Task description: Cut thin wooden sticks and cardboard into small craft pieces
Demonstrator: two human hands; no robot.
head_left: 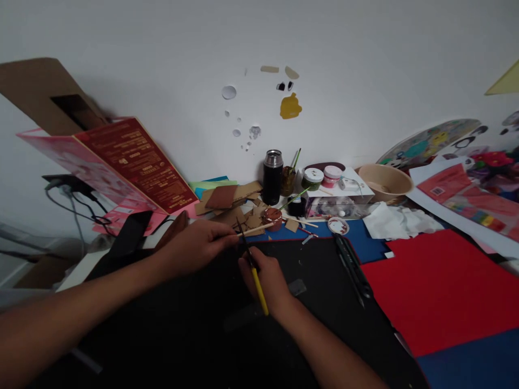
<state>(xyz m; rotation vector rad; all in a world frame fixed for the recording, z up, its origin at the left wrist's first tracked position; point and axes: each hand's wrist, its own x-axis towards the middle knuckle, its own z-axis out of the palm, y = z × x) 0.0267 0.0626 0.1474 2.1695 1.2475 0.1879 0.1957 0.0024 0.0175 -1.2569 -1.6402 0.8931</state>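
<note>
My left hand (198, 246) is closed in a pinch on a thin wooden stick (259, 229) that points right across the black mat (194, 324). My right hand (265, 281) is closed around a yellow-handled cutter (259, 292), whose dark blade end rises to meet the stick near my left fingertips. Both hands hover over the mat's far edge. Just beyond the stick sits a small brown pot (272, 218) among cardboard scraps (243, 216).
A black flask (272, 176), paint jars (322, 176), a brush cup (288, 180) and a tan bowl (384, 181) line the wall. Red paper (438, 286) lies right, black pens (352, 265) beside it. A red box (138, 162) leans at left.
</note>
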